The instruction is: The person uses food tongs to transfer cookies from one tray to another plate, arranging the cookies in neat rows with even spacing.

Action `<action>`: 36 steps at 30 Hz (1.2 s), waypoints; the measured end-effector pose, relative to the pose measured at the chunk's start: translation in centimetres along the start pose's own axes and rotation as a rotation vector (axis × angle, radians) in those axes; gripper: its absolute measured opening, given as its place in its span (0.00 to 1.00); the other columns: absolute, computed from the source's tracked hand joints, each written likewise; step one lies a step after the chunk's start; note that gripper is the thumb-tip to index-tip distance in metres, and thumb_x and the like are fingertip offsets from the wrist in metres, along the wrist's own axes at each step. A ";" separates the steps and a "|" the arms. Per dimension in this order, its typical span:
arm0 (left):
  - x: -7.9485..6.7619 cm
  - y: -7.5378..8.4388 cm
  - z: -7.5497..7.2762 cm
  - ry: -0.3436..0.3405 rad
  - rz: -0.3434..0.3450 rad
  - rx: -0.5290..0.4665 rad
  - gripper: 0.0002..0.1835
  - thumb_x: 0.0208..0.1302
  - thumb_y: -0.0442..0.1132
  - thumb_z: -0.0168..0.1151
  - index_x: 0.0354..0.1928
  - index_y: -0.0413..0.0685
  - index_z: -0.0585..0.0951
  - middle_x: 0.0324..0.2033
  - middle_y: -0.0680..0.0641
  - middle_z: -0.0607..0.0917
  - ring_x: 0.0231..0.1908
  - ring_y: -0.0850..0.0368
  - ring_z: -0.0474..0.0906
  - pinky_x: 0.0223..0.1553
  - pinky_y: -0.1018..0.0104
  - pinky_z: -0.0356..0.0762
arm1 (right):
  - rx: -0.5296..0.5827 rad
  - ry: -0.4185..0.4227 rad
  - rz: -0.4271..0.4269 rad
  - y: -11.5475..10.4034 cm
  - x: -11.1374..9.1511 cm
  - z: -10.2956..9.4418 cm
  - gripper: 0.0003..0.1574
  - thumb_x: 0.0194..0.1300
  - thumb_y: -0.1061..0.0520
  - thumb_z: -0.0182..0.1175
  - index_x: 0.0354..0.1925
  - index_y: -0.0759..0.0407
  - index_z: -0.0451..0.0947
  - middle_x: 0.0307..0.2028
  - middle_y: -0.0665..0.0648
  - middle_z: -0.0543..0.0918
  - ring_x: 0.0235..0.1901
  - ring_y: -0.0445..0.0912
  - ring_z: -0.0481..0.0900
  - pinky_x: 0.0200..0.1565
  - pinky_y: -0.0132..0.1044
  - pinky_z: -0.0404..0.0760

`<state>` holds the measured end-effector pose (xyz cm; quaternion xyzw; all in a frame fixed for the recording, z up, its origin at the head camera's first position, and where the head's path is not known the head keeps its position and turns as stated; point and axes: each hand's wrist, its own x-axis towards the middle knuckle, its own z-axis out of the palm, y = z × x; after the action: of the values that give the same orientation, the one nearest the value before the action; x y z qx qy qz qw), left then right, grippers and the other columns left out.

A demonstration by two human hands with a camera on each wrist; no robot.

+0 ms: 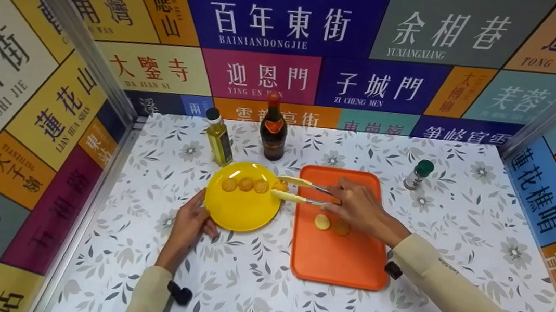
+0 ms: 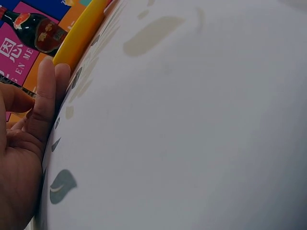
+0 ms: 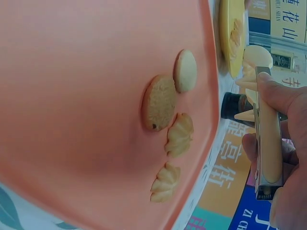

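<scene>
My right hand [image 1: 359, 204] grips a pair of tongs [image 1: 307, 201] with cream-coloured tips. Between the tips is a swirled cookie [image 1: 280, 185], over the right rim of a yellow plate [image 1: 242, 215]. Three more swirled cookies [image 1: 245, 185] lie in a row on the plate. My left hand [image 1: 192, 217] rests on the table, its fingertips touching the plate's left rim. An orange tray [image 1: 339, 262] holds a pale round cookie [image 3: 185, 71], a browner oval cookie [image 3: 159, 103] and two swirled cookies [image 3: 180, 135]; the right hand hides these swirled ones in the head view.
Behind the plate stand an oil bottle [image 1: 219, 141] and a dark bottle [image 1: 273, 134] with a red cap. A small green-capped jar [image 1: 418, 175] is behind the tray to the right. Sign-covered panels border the flower-patterned table [image 1: 241, 298].
</scene>
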<state>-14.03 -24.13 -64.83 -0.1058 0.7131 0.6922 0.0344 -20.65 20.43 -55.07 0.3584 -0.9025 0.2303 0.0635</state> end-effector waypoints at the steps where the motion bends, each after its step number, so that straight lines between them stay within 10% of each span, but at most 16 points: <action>1: 0.0 0.0 0.0 0.002 -0.004 -0.003 0.37 0.78 0.29 0.55 0.87 0.49 0.64 0.26 0.32 0.87 0.21 0.46 0.87 0.25 0.59 0.91 | 0.003 -0.002 0.001 -0.1 0.1 0.1 0.24 0.69 0.50 0.78 0.57 0.62 0.91 0.35 0.57 0.78 0.27 0.46 0.75 0.28 0.34 0.71; 36: -0.1 -0.1 0.0 0.006 0.016 0.033 0.36 0.79 0.28 0.54 0.86 0.49 0.65 0.25 0.34 0.87 0.20 0.47 0.86 0.25 0.59 0.90 | 0.022 -0.063 -0.049 -3.0 2.7 2.1 0.29 0.73 0.44 0.74 0.61 0.63 0.90 0.37 0.56 0.78 0.30 0.44 0.73 0.30 0.34 0.76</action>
<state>-13.97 -24.09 -64.88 -0.1015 0.7252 0.6804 0.0282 -20.51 15.94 -55.06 0.3881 -0.8925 0.2270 0.0367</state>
